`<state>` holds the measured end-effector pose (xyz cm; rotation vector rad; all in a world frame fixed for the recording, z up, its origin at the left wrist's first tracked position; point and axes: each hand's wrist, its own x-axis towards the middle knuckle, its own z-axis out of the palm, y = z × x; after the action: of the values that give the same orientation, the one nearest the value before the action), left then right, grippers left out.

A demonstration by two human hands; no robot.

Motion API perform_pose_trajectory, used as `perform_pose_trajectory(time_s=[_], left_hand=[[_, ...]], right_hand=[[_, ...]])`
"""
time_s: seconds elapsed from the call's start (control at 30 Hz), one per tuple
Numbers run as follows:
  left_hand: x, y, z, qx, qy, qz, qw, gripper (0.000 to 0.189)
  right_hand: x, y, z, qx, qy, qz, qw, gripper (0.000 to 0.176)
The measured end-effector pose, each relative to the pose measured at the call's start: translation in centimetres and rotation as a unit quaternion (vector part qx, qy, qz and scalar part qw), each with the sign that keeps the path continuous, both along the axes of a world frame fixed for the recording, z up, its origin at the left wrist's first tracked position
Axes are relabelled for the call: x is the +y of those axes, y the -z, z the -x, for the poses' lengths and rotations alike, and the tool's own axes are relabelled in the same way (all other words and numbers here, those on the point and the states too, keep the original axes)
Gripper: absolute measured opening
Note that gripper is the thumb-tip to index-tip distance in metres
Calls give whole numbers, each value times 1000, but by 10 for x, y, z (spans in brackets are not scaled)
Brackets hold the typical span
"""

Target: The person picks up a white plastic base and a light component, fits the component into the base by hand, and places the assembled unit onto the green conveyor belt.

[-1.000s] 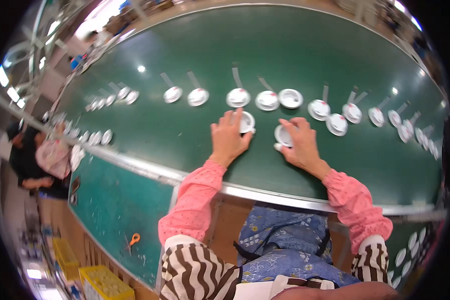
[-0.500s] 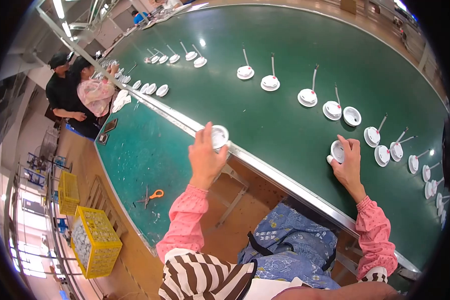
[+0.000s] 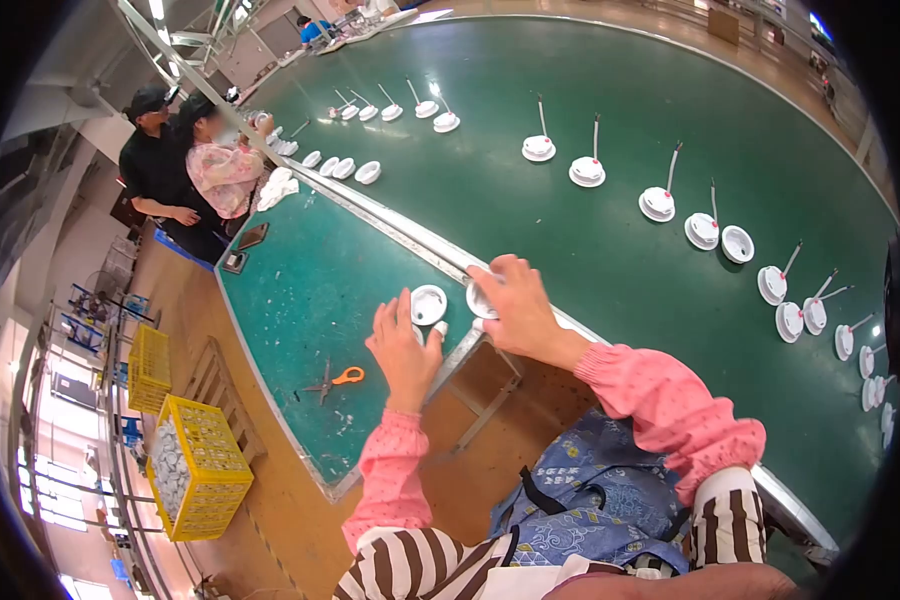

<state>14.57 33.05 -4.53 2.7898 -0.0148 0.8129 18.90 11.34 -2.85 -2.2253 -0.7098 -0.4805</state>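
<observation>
My left hand (image 3: 406, 352) is over the green side table, fingers and thumb curved around a white rim, mostly hidden, of a lamp housing. Just beyond its fingertips lies a white round lamp housing (image 3: 429, 305), hollow side up, with a dark hole in it. White covers show on thumb tips of both hands. My right hand (image 3: 518, 312) has crossed to the metal rail and is closed on another white lamp housing (image 3: 479, 300), partly hidden by the fingers.
Several white round lamp parts with upright cables (image 3: 658, 204) line the green conveyor belt (image 3: 570, 260). An open housing (image 3: 737, 244) stands among them. Orange-handled scissors (image 3: 348, 375) lie on the side table. Two people (image 3: 155, 165) are at the far left, near yellow crates (image 3: 198, 468).
My right hand has moved left from the belt to the rail, bringing a housing. My left hand has moved down over the side table. The view has shifted slightly.
</observation>
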Motion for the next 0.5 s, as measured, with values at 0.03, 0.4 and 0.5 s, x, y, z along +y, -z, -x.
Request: perform_pose_trajectory(time_s=[0.03,0.4,0.5], left_hand=[[0,1,8,-2,0,18,1000,74],[-38,11,49,-74,78,117,987,44],[-70,1,54,-67,144,118,980,36]], right_hand=[[12,2,-6,17,-16,13,1000,71],[-54,-1,0,32,-22,6,999,58],[-129,3,11,50,74,32,995,58]])
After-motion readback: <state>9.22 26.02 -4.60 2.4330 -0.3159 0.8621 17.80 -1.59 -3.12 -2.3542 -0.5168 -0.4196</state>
